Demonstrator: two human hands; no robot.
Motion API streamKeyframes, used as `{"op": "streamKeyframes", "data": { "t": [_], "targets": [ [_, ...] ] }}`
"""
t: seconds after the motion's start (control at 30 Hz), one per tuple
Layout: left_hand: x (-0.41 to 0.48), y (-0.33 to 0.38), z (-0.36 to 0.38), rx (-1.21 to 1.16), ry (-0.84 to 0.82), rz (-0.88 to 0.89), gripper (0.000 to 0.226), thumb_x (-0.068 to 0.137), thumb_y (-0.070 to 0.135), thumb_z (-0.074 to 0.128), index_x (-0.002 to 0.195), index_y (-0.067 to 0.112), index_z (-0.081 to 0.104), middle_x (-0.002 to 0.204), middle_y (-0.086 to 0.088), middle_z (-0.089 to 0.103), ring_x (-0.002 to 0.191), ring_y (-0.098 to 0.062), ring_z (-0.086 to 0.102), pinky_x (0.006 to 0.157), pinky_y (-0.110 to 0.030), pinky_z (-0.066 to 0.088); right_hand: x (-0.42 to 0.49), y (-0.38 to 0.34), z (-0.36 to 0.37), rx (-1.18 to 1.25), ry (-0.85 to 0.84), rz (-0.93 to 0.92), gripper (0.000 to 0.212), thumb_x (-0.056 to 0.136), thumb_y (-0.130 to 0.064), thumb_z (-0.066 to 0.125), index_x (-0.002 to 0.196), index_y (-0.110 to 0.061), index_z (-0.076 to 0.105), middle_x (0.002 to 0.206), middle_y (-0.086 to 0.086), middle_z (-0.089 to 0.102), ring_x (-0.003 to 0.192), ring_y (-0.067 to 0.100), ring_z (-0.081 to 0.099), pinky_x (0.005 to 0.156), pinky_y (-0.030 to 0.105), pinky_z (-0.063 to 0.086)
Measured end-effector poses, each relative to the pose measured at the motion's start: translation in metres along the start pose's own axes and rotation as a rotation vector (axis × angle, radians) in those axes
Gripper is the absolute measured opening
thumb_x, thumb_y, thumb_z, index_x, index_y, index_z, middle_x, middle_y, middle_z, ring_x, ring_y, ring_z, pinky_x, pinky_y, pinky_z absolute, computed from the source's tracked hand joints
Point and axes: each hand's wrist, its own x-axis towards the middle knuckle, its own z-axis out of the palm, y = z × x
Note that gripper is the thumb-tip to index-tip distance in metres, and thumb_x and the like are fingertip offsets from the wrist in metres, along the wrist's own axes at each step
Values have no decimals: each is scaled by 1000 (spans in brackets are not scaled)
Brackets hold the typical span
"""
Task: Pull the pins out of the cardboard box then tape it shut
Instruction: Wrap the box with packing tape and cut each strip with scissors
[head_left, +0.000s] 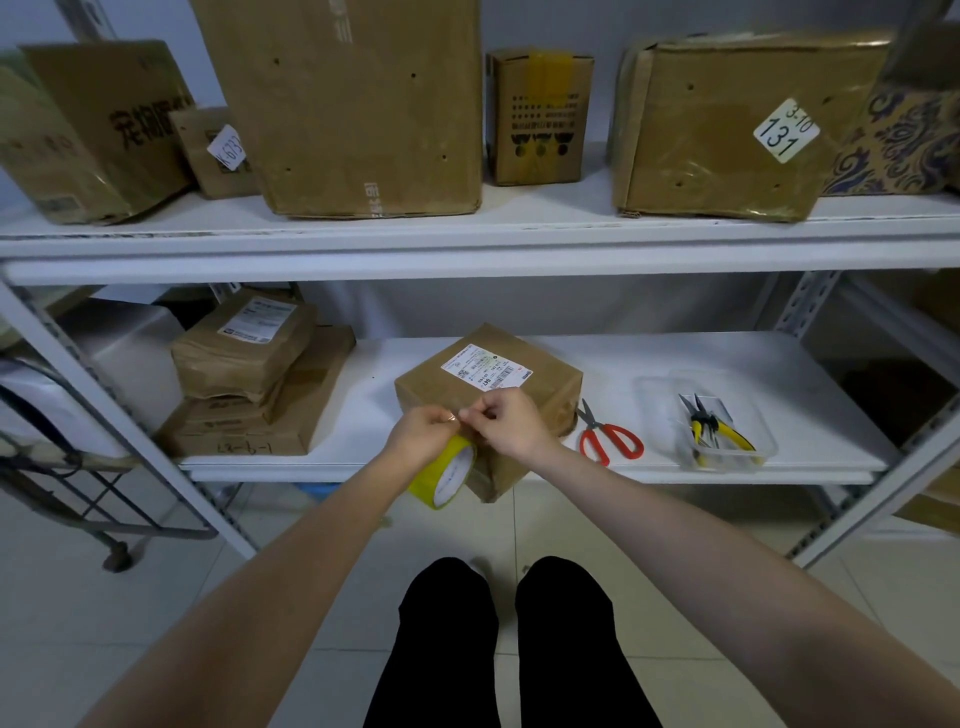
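A roll of yellow tape (448, 475) is held in the left hand (422, 435), with the fingers curled over its upper rim so that the roll hangs just below the palm, its white core turned toward the camera. The right hand (511, 423) is brought up against the left, fingertips touching, and its thumb and forefinger are closed in a narrow pinch at the top edge of the roll; whether a free end of tape is caught between them cannot be told. The cardboard box (548, 392) is seen directly beyond both hands, resting on the lower shelf (675, 358) with one corner pointed at the person and overhanging the shelf's front edge just under the right wrist. A white shipping label (485, 370) is stuck on its top face, beyond the knuckles. Red-handled scissors (609, 437) are laid flat just to the right of the right hand, and further right a clear plastic tray (768, 451) is set, holding yellow-handled pliers (719, 428). To the left of the left hand, well apart, brown parcels (249, 384) are stacked
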Motion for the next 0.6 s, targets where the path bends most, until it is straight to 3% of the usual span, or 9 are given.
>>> {"op": "streamKeyframes", "data": {
  "t": [0.1, 0.13, 0.17, 0.23, 0.27, 0.33, 0.4, 0.5, 0.6],
  "targets": [
    [-4, 0, 4, 169, 28, -37, 19, 81, 32, 60, 68, 18, 61, 90, -9, 66, 99, -29, 59, 76, -28, 42, -3, -2, 9, -36, 58, 38, 17, 88, -18, 67, 77, -7, 73, 71, 4, 69, 64, 12, 58, 58, 17, 43],
    [-6, 0, 4, 219, 43, -42, 18, 77, 37, 61, 83, 20, 65, 101, -9, 67, 105, -29, 58, 79, -28, 43, -3, -1, 11, -43, 76, 64, 18, 89, -18, 66, 79, -5, 73, 64, -1, 64, 58, 9, 53, 53, 11, 38],
    [-6, -1, 2, 238, 52, -56, 34, 75, 39, 64, 106, 23, 63, 111, -7, 65, 110, -28, 56, 82, -28, 43, -2, 0, 12, -29, 86, 100, 19, 89, -19, 66, 76, -6, 73, 58, -5, 59, 54, 7, 50, 51, 9, 37],
    [-7, -4, -4, 193, 72, -78, 66, 77, 37, 69, 135, 24, 42, 121, -3, 60, 116, -27, 53, 85, -27, 41, 0, 8, 15, 11, 75, 161, 26, 89, -20, 66, 63, -16, 66, 57, -2, 59, 56, 13, 56, 63, 22, 51],
    [-7, -4, -8, 158, 77, -74, 61, 79, 34, 69, 134, 23, 45, 120, -3, 59, 116, -26, 53, 85, -27, 40, 0, 11, 17, 21, 70, 176, 30, 88, -20, 66, 58, -21, 62, 59, 2, 61, 60, 20, 61, 70, 33, 55],
    [-6, -4, -11, 78, 46, -81, 28, 83, 28, 68, 108, 18, 63, 112, -4, 61, 114, -24, 55, 88, -28, 41, 1, 13, 16, 7, 73, 177, 33, 87, -20, 68, 55, -25, 60, 59, 3, 62, 67, 25, 64, 76, 44, 56],
    [-7, -1, -11, 70, 31, -79, 12, 84, 28, 68, 88, 17, 66, 100, -3, 62, 110, -24, 57, 90, -29, 43, 7, 12, 11, -30, 72, 162, 25, 87, -20, 68, 62, -20, 67, 61, -1, 62, 69, 22, 65, 72, 36, 56],
    [2, 10, -9, 127, 46, -90, 21, 83, 36, 67, 72, 21, 58, 91, -1, 60, 98, -22, 57, 83, -28, 43, 16, 4, 1, -118, 87, 118, 14, 87, -20, 68, 83, -10, 77, 69, -1, 64, 64, 9, 56, 54, 16, 39],
    [8, 17, -14, 241, 51, -86, 24, 79, 41, 67, 71, 22, 55, 89, -1, 61, 93, -21, 58, 75, -26, 43, 28, 4, -5, -184, 117, 127, 16, 88, -21, 68, 85, -8, 77, 81, 5, 71, 69, 11, 56, 53, 15, 34]
  ]
}}
